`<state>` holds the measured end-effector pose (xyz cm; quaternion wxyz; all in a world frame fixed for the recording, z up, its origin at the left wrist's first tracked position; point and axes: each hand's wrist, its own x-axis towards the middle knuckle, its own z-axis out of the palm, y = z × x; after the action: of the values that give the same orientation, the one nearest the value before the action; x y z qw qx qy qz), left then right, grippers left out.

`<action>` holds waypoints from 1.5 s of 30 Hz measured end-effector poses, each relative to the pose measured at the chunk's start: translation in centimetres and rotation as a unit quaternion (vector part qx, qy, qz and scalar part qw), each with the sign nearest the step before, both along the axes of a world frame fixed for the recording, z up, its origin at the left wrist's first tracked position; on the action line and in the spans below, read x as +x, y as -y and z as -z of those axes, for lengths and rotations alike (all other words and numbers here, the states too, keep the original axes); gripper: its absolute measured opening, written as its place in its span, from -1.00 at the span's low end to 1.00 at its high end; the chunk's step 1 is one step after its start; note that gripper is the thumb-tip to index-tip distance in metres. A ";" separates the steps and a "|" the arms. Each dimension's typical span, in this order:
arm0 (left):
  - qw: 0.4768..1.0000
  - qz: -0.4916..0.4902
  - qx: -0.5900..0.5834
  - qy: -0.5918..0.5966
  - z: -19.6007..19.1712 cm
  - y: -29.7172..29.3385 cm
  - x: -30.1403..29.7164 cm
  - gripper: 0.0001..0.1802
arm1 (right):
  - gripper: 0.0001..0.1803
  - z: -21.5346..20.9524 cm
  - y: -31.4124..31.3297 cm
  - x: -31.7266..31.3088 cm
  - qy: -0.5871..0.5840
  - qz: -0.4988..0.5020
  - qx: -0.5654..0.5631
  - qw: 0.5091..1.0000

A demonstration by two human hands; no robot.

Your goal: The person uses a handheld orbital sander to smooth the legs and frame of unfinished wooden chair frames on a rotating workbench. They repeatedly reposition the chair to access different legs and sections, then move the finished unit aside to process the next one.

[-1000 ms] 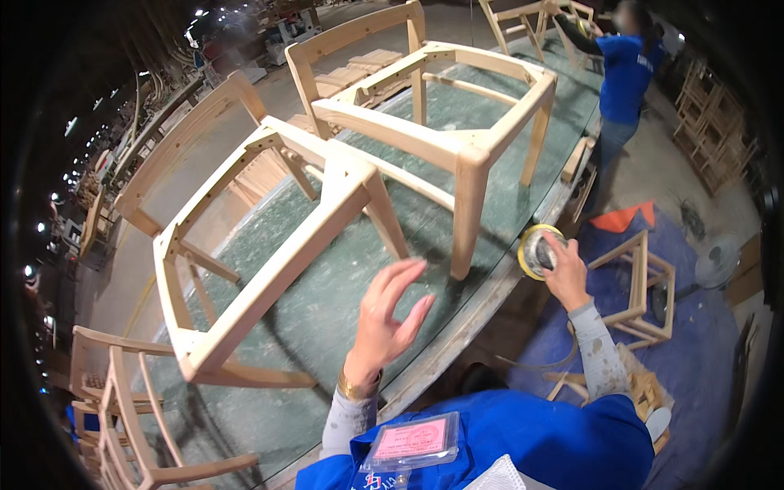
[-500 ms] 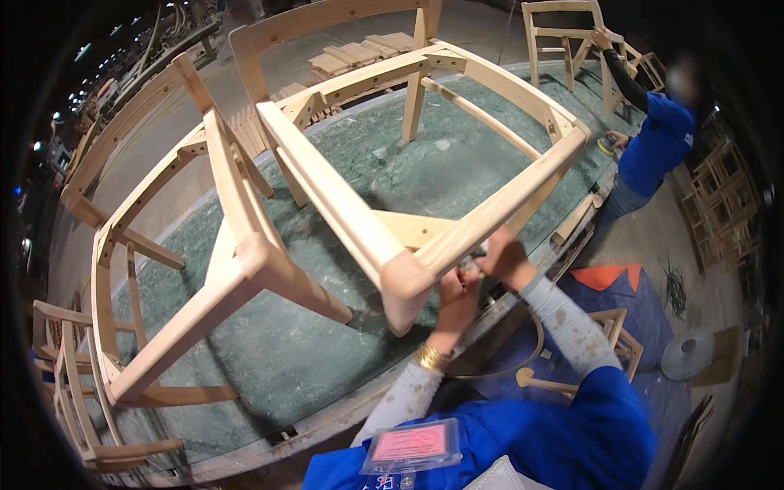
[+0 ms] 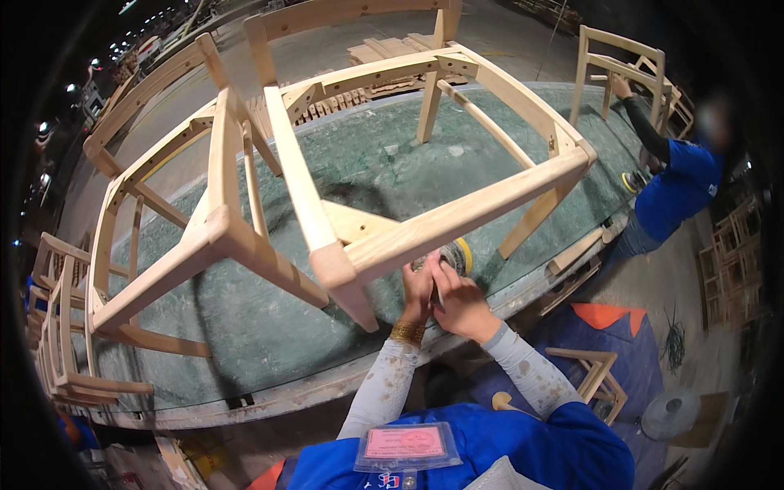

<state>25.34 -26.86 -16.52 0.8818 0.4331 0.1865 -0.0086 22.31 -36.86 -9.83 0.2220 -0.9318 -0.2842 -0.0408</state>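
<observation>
1. Both hands meet under the near rail of the chair frame (image 3: 425,220), which stands on the green surface (image 3: 245,327)
2. The left hand (image 3: 418,287) and right hand (image 3: 461,304) are closed together around a round yellow-rimmed tool (image 3: 454,255), likely a sander, its disc close beneath the rail
3. To do this well, I judge: keep the disc flat to the wood, press lightly, and move evenly along the rail so no hollow forms
4. Mind the corner block (image 3: 355,224) just beside the tool
5. A second frame (image 3: 163,245) stands to the left; another person (image 3: 678,184) works at the far right
</observation>
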 end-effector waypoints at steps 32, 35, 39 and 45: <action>0.972 -0.137 -0.050 0.185 -2.7 4.1 34.3 -0.87 | -0.73 -16.8 14.8 18.0 0.176 0.060 0.143 0.972; 0.972 -0.138 -0.022 0.188 -3.4 4.1 34.4 -0.85 | -0.73 -17.0 14.6 17.9 0.175 0.069 0.142 0.972; 0.975 -0.143 0.013 0.171 -4.1 3.6 34.3 -0.74 | -0.72 -16.8 14.4 17.9 0.169 0.073 0.155 0.971; 0.974 -0.143 0.025 0.172 -4.5 3.7 34.5 -0.69 | -0.72 -16.8 14.4 17.9 0.168 0.077 0.158 0.970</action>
<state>59.81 -30.56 -11.99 0.8818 0.4186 0.0921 0.1966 40.21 -51.22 7.01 0.3121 -0.8837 -0.2349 -0.2578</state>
